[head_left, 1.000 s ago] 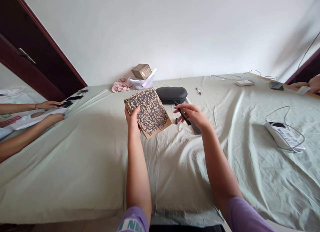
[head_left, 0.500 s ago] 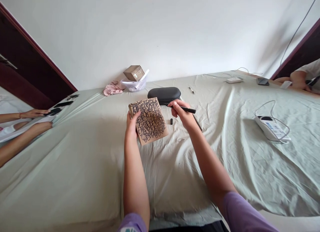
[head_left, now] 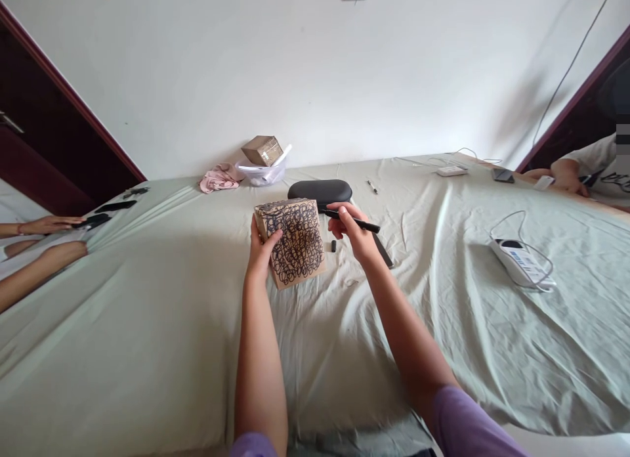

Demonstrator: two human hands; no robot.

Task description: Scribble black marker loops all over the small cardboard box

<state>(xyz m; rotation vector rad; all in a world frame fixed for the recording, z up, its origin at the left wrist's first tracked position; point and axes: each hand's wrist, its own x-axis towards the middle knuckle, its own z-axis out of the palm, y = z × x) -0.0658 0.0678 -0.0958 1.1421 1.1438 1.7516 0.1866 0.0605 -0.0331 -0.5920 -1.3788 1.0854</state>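
Note:
My left hand (head_left: 262, 250) grips a small cardboard box (head_left: 298, 247) by its left side, thumb across the front. Looping black scribbles cover most of that front face, and the top face carries dark marks too. Pinched in my right hand (head_left: 353, 230) is a black marker (head_left: 361, 223), its tip pointing left, close to the box's upper right edge. Whether the tip touches the box I cannot tell. Below the marker a small black cap (head_left: 333, 246) rests on the cloth. A black oval case (head_left: 319, 191) lies just behind the box.
A flat dark object (head_left: 382, 252) lies partly under my right wrist. Behind stand a plastic basin (head_left: 260, 175) with another cardboard box (head_left: 262, 150) and a pink cloth (head_left: 220, 178). A pen (head_left: 372, 187) and a white power strip (head_left: 522, 265) lie rightward. Other people's hands show at both sides.
The box has been tilted so more of its top face shows. My right hand keeps the marker beside it. The whole view has shifted slightly, bringing a wall socket into sight.

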